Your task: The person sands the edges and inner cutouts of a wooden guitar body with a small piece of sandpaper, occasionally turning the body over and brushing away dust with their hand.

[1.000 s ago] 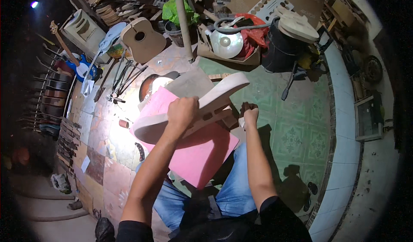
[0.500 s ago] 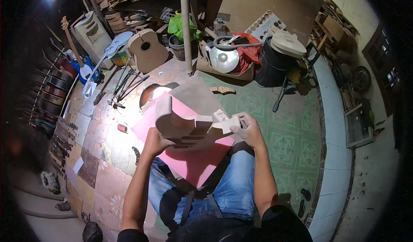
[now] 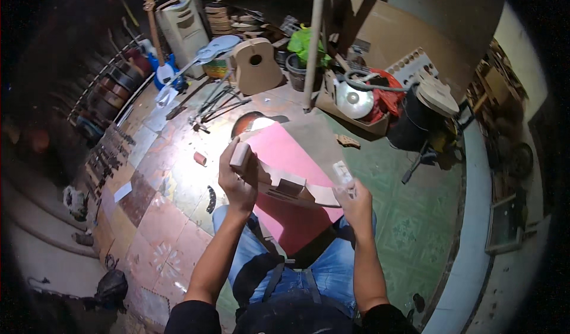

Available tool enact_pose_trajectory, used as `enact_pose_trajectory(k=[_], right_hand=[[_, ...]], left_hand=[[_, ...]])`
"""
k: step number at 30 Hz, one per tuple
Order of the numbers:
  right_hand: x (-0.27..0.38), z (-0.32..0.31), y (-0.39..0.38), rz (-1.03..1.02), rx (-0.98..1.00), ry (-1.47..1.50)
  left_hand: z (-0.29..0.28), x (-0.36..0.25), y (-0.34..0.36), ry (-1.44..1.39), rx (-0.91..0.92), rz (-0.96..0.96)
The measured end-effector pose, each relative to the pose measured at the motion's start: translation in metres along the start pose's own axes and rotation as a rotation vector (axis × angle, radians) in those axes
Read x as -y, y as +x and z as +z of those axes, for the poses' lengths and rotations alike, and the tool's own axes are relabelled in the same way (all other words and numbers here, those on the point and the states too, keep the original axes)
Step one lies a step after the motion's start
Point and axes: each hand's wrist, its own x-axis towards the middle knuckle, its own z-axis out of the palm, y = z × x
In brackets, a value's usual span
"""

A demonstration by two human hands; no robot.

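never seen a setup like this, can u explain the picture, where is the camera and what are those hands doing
There is no machine here: these are a person's bare hands. A wide fisheye camera worn on their head looks down, so straight edges bend near the rim.

The left hand grips one end of a pale wooden guitar body. The right hand is at the other end, with a small pale piece by its fingers; its exact grip is unclear.

Below lies a pink sheet. On the tiled floor around it are a reddish cylinder and, farther off, an unfinished acoustic guitar body.
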Motion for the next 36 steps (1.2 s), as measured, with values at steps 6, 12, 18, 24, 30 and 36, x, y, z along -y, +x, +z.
enact_pose_trajectory(k=[6, 12, 18, 24, 30, 36], right_hand=[[0.019, 0.020, -0.026, -0.030, -0.061, 0.039], [0.016, 0.028, -0.049, 0.079, -0.008, 0.093], [0.033, 0.035, -0.062, 0.057, -0.016, 0.068], [0.028, 0.047, -0.058, 0.046, -0.074, 0.163], [0.024, 0.058, -0.044, 0.081, -0.126, 0.407], [0.004, 0.043, -0.033, 0.012, -0.178, 0.273]], left_hand=[[-0.020, 0.002, 0.010, 0.060, -0.088, 0.038], [-0.025, -0.009, 0.016, -0.069, -0.145, -0.311], [-0.026, 0.018, 0.005, -0.204, -0.134, -0.284], [-0.013, 0.011, -0.014, -0.096, -0.100, -0.445], [-0.020, 0.037, -0.021, -0.497, 0.286, -0.928], [-0.022, 0.009, 0.012, 0.072, 0.098, -0.261]])
